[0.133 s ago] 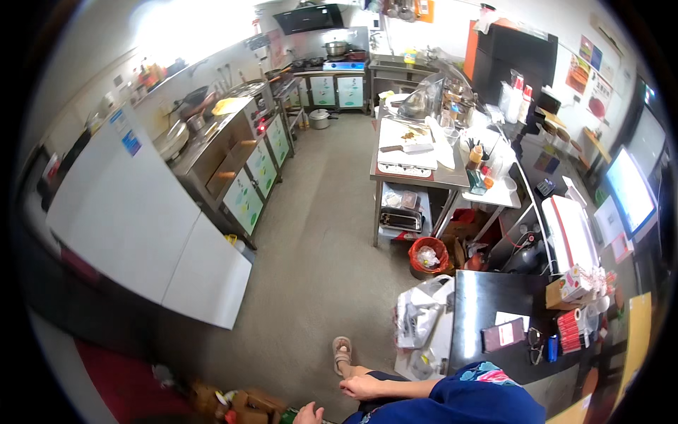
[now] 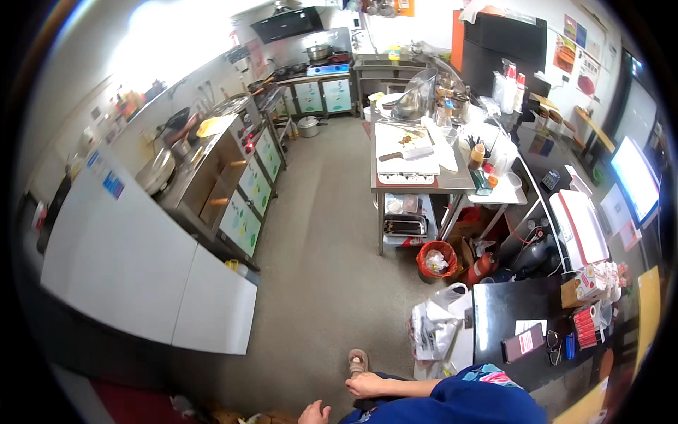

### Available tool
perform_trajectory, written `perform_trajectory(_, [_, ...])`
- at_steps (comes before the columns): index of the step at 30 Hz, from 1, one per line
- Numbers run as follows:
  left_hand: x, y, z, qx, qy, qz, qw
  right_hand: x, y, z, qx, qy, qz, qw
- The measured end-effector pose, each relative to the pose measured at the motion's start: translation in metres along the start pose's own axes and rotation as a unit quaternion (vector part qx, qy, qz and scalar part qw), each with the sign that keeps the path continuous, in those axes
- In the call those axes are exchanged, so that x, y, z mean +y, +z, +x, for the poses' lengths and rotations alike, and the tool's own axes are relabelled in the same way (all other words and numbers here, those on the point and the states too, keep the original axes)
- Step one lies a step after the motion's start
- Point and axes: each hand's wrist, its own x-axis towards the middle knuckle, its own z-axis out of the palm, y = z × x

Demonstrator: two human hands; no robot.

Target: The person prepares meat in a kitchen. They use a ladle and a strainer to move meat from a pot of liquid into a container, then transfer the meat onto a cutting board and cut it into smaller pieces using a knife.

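Note:
At the lower edge my left hand (image 2: pixel 314 413) is raised a little with thumb and fingers apart, holding nothing visible. My right hand (image 2: pixel 364 385) rests with curled fingers near my dark-clothed knee, and no object shows in it. Just beyond it is my foot in a beige sandal (image 2: pixel 358 361). To the right of my hands stands a black table (image 2: pixel 500 300). On it lie a phone (image 2: pixel 522 343), eyeglasses (image 2: pixel 554 347) and a blue lighter-like item (image 2: pixel 570 345). Between foot and table sits a white plastic bag (image 2: pixel 433 331).
A white refrigerator (image 2: pixel 116 247) stands at left, beyond it a steel cooking counter (image 2: pixel 226 150). Ahead right, a steel worktable (image 2: pixel 458 182) bears a white cutting board (image 2: pixel 409 167) and a cleaver (image 2: pixel 417 152). A red-lined bin (image 2: pixel 427 249) stands below. A lidded pot (image 2: pixel 308 128) rests on the floor.
The view has turned slightly, so the near table, bag and bin appear lower and farther right. Both hands keep nearly the same pose.

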Motion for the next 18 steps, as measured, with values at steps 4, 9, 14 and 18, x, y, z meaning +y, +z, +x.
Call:
perform_trajectory(4, [0.1, -0.076, 0.115, 0.035, 0.122, -0.118, 0.985, 0.077, -0.09, 0.046, 0.029, 0.033, -0.045, 0.998])
perform_trajectory(9, [0.173, -0.254, 0.225, 0.157, 0.337, -0.213, 0.904, 0.104, -0.209, 0.134, 0.077, 0.105, -0.055, 0.99])
perform_trajectory(14, [0.225, -0.409, 0.307, 0.241, 0.557, -0.276, 0.745, 0.154, -0.298, 0.222, 0.036, 0.181, -0.079, 0.98])
perform_trajectory(18, [0.236, -0.53, 0.388, 0.137, 0.594, -0.272, 0.745, 0.216, -0.377, 0.293, 0.109, 0.195, -0.1, 0.97])
